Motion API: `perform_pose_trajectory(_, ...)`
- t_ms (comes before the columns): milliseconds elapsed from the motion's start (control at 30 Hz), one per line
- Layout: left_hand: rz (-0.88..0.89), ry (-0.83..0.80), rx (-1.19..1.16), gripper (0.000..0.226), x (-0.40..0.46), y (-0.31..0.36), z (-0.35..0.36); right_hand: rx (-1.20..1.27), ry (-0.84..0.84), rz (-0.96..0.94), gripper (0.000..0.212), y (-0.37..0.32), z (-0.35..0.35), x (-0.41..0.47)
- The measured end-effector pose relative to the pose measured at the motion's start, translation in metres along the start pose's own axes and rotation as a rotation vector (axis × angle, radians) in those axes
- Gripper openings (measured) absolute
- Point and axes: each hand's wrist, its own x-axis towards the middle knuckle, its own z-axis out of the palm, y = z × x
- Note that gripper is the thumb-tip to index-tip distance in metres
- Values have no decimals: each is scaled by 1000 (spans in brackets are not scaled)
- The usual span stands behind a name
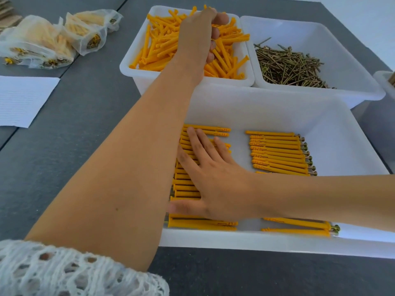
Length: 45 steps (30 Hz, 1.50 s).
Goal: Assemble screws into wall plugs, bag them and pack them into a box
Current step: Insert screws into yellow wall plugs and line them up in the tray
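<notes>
**A:** What is seen on the grey table (70, 107)?

**B:** Three white bins are set together; at the far left, a bin of loose orange wall plugs (158, 42); beside it on the right, touching, a bin of loose brass-coloured screws (286, 65); nearest the viewer, a wide tray (267, 107) in which assembled plugs are laid in two columns; the left column (188, 180) is partly covered by a hand, and the right column (280, 154) shows screw heads at its right ends.

**A:** How are the hands placed?

**B:** The left hand (198, 33) is reached into the wall plug bin, fingers curled around a bunch of plugs; a white knitted sleeve (64, 272) is seen at the near left. The right hand (215, 184) is laid flat on the left column, fingers straight and slightly spread, thumb out to the left.

**A:** And elsewhere?

**B:** Near the far left corner of the table, translucent bags (49, 39) filled with plug-and-screw sets are piled; a lined paper sheet (21, 99) is lain at the left edge; another white bin (384, 82) is cut off at the right edge.
</notes>
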Motion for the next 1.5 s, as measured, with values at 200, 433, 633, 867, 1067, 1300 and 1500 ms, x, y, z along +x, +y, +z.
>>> perform_pose_trajectory(200,23,-4,-20,24,0,-1,-1,-63,76,43,83,-11,7,5)
perform_pose_trajectory(433,-12,5,37,21,-1,2,2,-11,99,48,96,-13,10,0)
perform_pose_trajectory(633,-16,-19,35,26,0,6,4,-1,88,62,107,-10,9,4)
perform_pose_trajectory(867,-28,-16,23,29,2,5,5,6,106,77,108,2,11,9)
perform_pose_trajectory(1067,12,-27,16,26,2,3,4,53,74,61,108,2,3,5)
perform_pose_trajectory(1300,70,-42,16,28,5,0,4,11,-1,70,112,-7,14,-5)
perform_pose_trajectory(1500,98,-32,72,32,10,-7,4,87,-27,157,110,-17,-8,-3)
